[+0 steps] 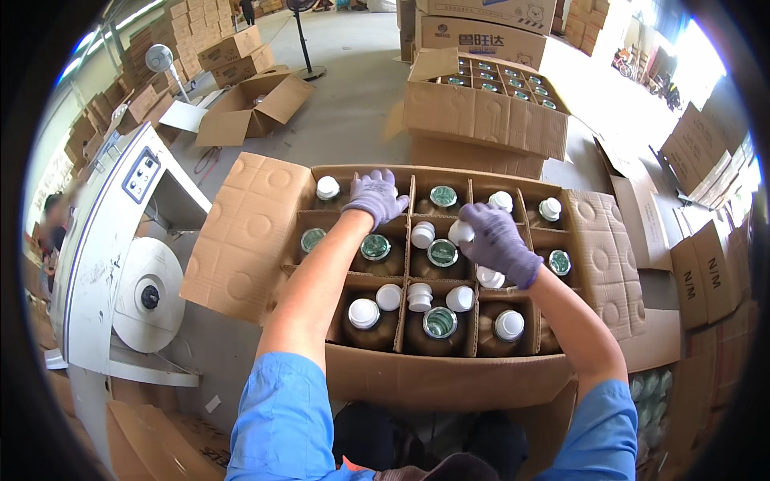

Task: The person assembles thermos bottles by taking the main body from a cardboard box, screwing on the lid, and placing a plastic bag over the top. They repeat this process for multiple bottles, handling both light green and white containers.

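- A grey concrete floor (353, 104) runs to the far end, bright with daylight at upper right.
- Stacks of brown cartons (172, 32) line the left side, more stand at the right edge (706, 152).
- Two pedestal fans: a white one (160, 58) and a black one (303, 40).
- A white strapping machine (120, 264) stands at left.
- An open empty carton (253, 108) lies on the floor.

Left hand (374, 198) over far-row cell of carton (449, 377); capped bottle (327, 188) just left of its fingers, sealed bottle (374, 247) just behind wrist. Right hand (497, 240) fingers on cap (460, 232) at middle row; loose cap (422, 234) just left of fingertips, second carton (481, 112) beyond.
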The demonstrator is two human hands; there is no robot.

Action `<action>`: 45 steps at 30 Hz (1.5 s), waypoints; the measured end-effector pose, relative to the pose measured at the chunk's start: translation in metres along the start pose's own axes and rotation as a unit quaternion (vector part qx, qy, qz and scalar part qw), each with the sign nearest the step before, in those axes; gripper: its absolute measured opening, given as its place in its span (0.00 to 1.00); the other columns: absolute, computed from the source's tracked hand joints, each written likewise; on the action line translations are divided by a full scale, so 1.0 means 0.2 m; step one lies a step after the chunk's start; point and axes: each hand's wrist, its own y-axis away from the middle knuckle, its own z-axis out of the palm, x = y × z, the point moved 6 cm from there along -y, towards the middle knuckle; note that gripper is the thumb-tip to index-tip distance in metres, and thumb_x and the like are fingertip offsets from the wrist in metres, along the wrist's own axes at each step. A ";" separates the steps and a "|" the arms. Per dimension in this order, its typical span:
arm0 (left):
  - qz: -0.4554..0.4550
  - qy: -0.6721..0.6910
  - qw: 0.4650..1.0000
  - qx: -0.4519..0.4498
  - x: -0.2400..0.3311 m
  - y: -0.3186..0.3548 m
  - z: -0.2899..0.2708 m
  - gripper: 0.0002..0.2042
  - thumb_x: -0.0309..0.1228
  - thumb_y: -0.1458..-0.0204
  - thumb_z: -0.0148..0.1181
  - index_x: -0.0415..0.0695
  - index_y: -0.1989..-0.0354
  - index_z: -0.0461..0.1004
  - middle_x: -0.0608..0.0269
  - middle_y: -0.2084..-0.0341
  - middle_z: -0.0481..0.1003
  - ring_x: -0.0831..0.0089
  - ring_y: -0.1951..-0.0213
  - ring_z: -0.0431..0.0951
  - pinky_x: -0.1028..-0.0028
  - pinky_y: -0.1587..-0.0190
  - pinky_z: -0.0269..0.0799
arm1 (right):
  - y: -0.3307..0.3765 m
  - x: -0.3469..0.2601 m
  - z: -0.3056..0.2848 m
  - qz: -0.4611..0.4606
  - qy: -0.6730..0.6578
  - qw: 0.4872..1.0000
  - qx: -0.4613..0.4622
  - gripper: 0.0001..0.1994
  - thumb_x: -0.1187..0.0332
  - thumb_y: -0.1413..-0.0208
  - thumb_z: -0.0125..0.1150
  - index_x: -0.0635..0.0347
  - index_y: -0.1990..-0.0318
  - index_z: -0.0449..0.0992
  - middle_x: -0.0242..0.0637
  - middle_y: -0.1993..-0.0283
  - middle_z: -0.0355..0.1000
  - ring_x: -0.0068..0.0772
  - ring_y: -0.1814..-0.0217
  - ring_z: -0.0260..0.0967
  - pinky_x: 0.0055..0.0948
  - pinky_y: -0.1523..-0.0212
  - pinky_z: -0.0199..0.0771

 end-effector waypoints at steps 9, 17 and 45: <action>-0.041 0.255 0.957 0.129 -0.29 0.25 -0.26 0.21 0.45 0.50 0.62 0.42 0.54 0.76 0.47 0.55 0.75 0.56 0.53 0.77 0.64 0.51 0.72 | -0.45 -0.01 0.08 -0.005 0.125 0.992 -0.036 0.14 0.58 0.47 0.56 0.51 0.57 0.80 0.45 0.54 0.71 0.48 0.47 0.68 0.44 0.49 0.68; 0.083 0.064 0.994 0.003 -0.23 0.56 -0.10 0.24 0.37 0.54 0.62 0.54 0.45 0.72 0.45 0.54 0.68 0.46 0.51 0.72 0.57 0.47 0.69 | -0.66 0.08 0.35 0.105 -0.034 0.982 -0.155 0.24 0.51 0.38 0.43 0.60 0.53 0.79 0.51 0.48 0.74 0.53 0.43 0.70 0.45 0.42 0.69; -0.005 0.315 0.946 0.072 -0.64 0.82 -0.23 0.25 0.23 0.55 0.66 0.44 0.45 0.71 0.55 0.54 0.72 0.60 0.52 0.75 0.67 0.48 0.72 | -0.71 -0.07 0.41 0.006 0.068 0.955 -0.288 0.21 0.58 0.42 0.42 0.62 0.56 0.80 0.48 0.49 0.76 0.47 0.46 0.74 0.40 0.46 0.71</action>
